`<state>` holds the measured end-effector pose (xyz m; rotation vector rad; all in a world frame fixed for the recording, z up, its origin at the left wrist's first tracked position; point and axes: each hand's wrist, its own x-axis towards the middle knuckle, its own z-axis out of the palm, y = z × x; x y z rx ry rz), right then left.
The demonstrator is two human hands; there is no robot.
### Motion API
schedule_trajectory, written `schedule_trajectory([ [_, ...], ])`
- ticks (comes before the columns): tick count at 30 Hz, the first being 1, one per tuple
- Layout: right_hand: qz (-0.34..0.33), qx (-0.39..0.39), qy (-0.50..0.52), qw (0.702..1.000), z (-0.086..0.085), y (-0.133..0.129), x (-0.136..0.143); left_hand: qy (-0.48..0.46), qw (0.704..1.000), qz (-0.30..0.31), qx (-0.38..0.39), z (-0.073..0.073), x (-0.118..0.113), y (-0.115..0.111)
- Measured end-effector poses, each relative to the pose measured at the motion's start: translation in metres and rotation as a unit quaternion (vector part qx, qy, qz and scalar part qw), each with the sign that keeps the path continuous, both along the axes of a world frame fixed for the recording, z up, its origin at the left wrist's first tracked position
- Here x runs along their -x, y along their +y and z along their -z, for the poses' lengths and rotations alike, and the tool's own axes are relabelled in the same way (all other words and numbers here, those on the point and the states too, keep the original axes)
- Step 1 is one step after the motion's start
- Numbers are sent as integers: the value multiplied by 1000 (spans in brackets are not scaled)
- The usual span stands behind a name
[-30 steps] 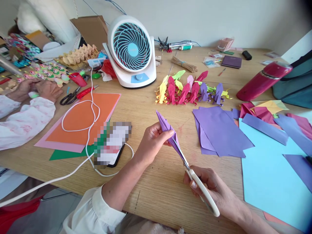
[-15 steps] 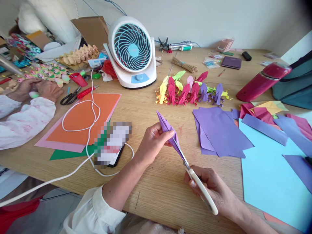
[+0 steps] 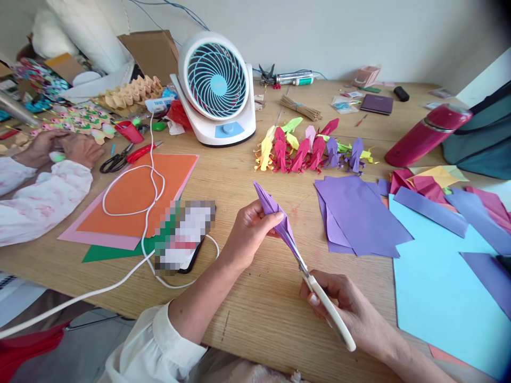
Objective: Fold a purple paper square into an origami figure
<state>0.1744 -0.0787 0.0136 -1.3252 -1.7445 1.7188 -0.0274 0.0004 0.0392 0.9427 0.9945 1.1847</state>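
Pinched between the thumb and fingers of my left hand (image 3: 253, 229) is a narrow piece of folded purple paper (image 3: 264, 198), its pointed end aimed up and away. My right hand (image 3: 347, 303) grips white-handled scissors (image 3: 329, 311). Their blades lie along the lower end of the folded paper, which hides part of them. To the right of my left hand rests a stack of purple paper sheets (image 3: 365, 215). Beyond my hands, folded paper figures (image 3: 297, 151) in yellow, red, pink, green and purple stand in a cluster.
A white fan (image 3: 219, 88) stands at the back. Left of me lie a phone (image 3: 186, 236), a white cable (image 3: 147, 213) and orange paper (image 3: 131, 194). Another person's hands (image 3: 77, 149) work at far left. Light-blue paper (image 3: 439, 298) and a red flask (image 3: 429, 133) are on the right.
Almost nothing differs. The view has shifted very slightly, and both hands keep the same hold on the folded paper and scissors.
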Motion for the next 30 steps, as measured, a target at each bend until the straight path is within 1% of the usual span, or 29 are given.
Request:
schedule_trajectory([
  [7,-1,-4,8,1000,0,0,0,1,1000,8,24,2,1,0],
  [14,0,-6,9,1000,2,1,1,8,1000,13,24,3,0,2],
  [22,7,-16,-16,1000,0,0,3,39,999,-3,-16,4,0,1],
  [30,13,-13,-22,1000,0,0,4,14,999,12,33,4,1,1],
])
